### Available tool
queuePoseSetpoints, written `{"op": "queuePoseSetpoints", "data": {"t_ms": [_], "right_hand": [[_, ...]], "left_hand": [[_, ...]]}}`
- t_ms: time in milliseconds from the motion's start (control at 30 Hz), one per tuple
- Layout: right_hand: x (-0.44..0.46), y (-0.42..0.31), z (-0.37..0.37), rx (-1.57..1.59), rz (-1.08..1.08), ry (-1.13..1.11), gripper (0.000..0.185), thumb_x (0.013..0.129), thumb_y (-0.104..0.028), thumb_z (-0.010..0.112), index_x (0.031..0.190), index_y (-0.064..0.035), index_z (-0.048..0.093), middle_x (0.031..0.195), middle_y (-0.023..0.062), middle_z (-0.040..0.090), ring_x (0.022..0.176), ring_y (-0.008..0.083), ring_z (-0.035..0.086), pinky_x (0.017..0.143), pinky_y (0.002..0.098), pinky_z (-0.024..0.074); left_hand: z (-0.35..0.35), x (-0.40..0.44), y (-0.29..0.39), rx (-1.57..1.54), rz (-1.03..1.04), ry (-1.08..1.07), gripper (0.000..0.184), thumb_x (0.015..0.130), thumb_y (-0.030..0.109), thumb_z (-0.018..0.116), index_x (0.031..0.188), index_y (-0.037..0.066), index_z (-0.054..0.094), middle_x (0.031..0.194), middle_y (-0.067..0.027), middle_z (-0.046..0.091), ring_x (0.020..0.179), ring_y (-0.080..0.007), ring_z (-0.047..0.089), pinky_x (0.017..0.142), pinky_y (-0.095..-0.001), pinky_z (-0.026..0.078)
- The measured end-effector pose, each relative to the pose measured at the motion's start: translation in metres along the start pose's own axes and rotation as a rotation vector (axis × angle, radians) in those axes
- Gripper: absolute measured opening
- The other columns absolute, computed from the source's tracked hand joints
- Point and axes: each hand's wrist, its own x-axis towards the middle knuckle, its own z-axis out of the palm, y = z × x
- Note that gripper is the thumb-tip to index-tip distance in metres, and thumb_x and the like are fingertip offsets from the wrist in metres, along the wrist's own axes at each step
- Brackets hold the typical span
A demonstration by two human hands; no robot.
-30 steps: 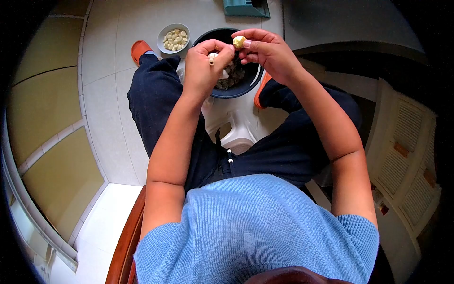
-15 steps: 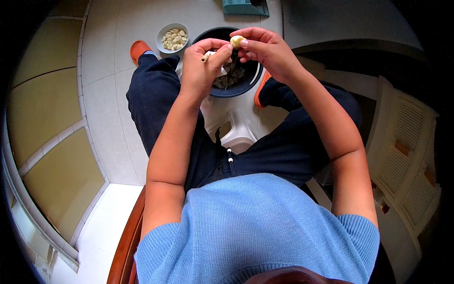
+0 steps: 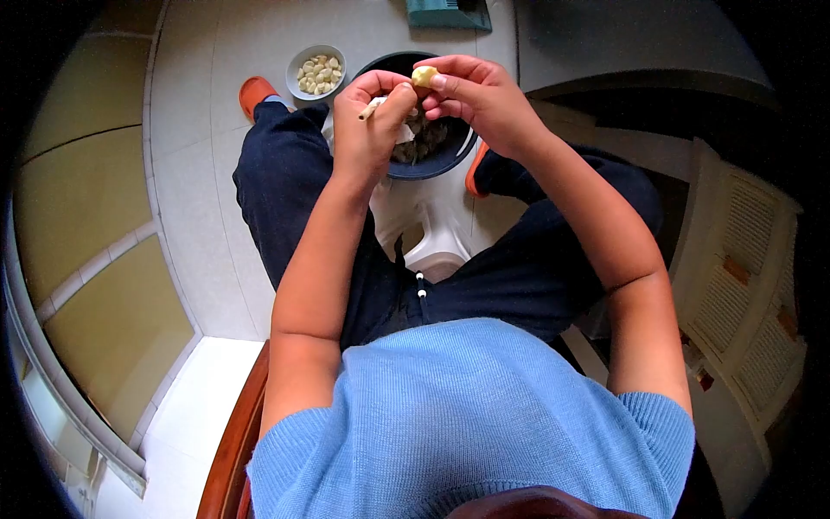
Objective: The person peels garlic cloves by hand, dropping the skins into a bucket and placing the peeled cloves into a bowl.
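Note:
Between the thumb and fingers of my right hand [image 3: 480,99] is a pale yellow clove [image 3: 424,76], which looks like garlic. My left hand [image 3: 370,121] is closed around a whitish piece with a stem [image 3: 372,108], probably a garlic head; its thumb and forefinger tips come close to the clove. Both hands are over a dark bucket [image 3: 432,171] with greyish-brown scraps [image 3: 425,143] inside. Left of the bucket, a pale bowl [image 3: 292,69] holds several peeled cloves [image 3: 320,75].
A teal dustpan [image 3: 448,14] lies on the tiled floor beyond the bucket. My legs, with orange shoes [image 3: 257,93], stand on either side of the bucket. A white plastic stool [image 3: 437,238] is between my thighs.
My right hand has moved slightly left with the clove. The stemmed piece in my left hand has turned, its stem now pointing more to the left.

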Motion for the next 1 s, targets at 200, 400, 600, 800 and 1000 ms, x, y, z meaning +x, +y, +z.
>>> {"op": "queuePoseSetpoints", "data": {"t_ms": [200, 400, 600, 800, 1000], "right_hand": [[0.0021, -0.0038, -0.0109, 0.250, 0.098, -0.003, 0.026, 0.088, -0.012, 0.054, 0.110, 0.0018, 0.056, 0.091, 0.0097, 0.062, 0.074, 0.0110, 0.059, 0.069, 0.0228, 0.0516], [-0.0033, -0.0089, -0.0048, -0.052, -0.062, 0.002, 0.028, 0.085, -0.011, 0.059, 0.112, -0.0030, 0.058, 0.093, 0.0072, 0.061, 0.077, 0.0096, 0.058, 0.068, 0.0206, 0.0491], [-0.0033, -0.0056, -0.0068, -0.229, -0.219, 0.026, 0.029, 0.082, -0.008, 0.062, 0.111, -0.0075, 0.060, 0.098, 0.0040, 0.061, 0.083, 0.0084, 0.057, 0.068, 0.0191, 0.0476], [-0.0030, -0.0048, -0.0053, -0.232, -0.238, 0.046, 0.028, 0.080, -0.002, 0.060, 0.108, -0.0057, 0.061, 0.092, 0.0018, 0.064, 0.081, 0.0056, 0.058, 0.065, 0.0180, 0.0461], [-0.0025, -0.0039, -0.0084, -0.248, -0.163, 0.036, 0.029, 0.082, -0.006, 0.061, 0.111, -0.0044, 0.059, 0.096, 0.0037, 0.061, 0.079, 0.0067, 0.056, 0.067, 0.0188, 0.0470]], "left_hand": [[-0.0001, 0.0031, 0.0032, 0.110, 0.093, -0.033, 0.015, 0.080, 0.012, 0.061, 0.085, -0.002, 0.063, 0.076, -0.0020, 0.062, 0.067, -0.0060, 0.055, 0.062, -0.0191, 0.044], [-0.0025, 0.0066, -0.0030, 0.317, 0.184, -0.030, 0.018, 0.075, 0.013, 0.058, 0.084, -0.001, 0.065, 0.070, -0.0060, 0.064, 0.063, -0.0086, 0.056, 0.061, -0.0231, 0.046], [-0.0036, 0.0056, 0.0002, 0.465, 0.091, -0.080, 0.017, 0.075, 0.014, 0.058, 0.080, -0.001, 0.064, 0.069, -0.0055, 0.063, 0.063, -0.0096, 0.058, 0.061, -0.0233, 0.046], [0.0001, 0.0049, -0.0013, 0.309, 0.221, -0.052, 0.017, 0.078, 0.015, 0.059, 0.083, -0.001, 0.063, 0.071, -0.0047, 0.063, 0.063, -0.0086, 0.056, 0.060, -0.0226, 0.045], [-0.0045, 0.0066, -0.0019, 0.182, 0.077, -0.077, 0.015, 0.084, 0.013, 0.057, 0.090, 0.000, 0.061, 0.079, -0.0017, 0.060, 0.068, -0.0076, 0.054, 0.062, -0.0200, 0.043]]}}
